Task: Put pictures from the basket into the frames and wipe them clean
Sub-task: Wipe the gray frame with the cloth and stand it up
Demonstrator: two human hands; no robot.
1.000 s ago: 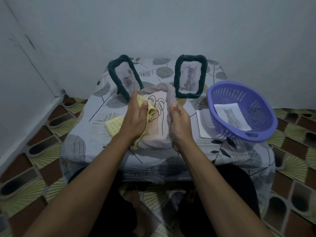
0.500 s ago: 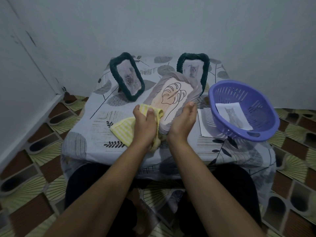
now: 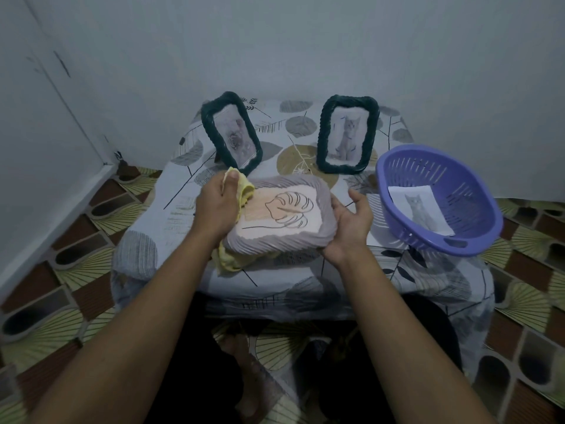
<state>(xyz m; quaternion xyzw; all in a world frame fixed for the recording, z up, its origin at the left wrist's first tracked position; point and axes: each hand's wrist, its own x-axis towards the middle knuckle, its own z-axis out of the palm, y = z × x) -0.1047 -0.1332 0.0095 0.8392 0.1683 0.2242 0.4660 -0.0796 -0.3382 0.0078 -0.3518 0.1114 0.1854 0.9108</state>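
Observation:
A grey ridged frame [image 3: 286, 237] with a leaf line drawing lies sideways over the table's front. My right hand [image 3: 348, 224] grips its right end. My left hand [image 3: 218, 206] is shut on a yellow cloth [image 3: 244, 186] and presses it on the frame's left end; more cloth hangs below the frame. Two dark green frames stand at the back, the left one [image 3: 231, 137] with a blurry picture, the right one [image 3: 347, 134] with a grey cat picture. A purple basket [image 3: 452, 240] at the right holds a cat picture [image 3: 420, 209].
The small table [image 3: 153, 228] wears a leaf-patterned cloth and stands in a corner between two pale walls. A white sheet [image 3: 374, 206] lies partly under the basket. Patterned tiles cover the floor around my legs.
The grey frame has turned from upright and tilted to lying sideways, lower over the table front. My left hand with the cloth has shifted to its left end, my right hand to its right end.

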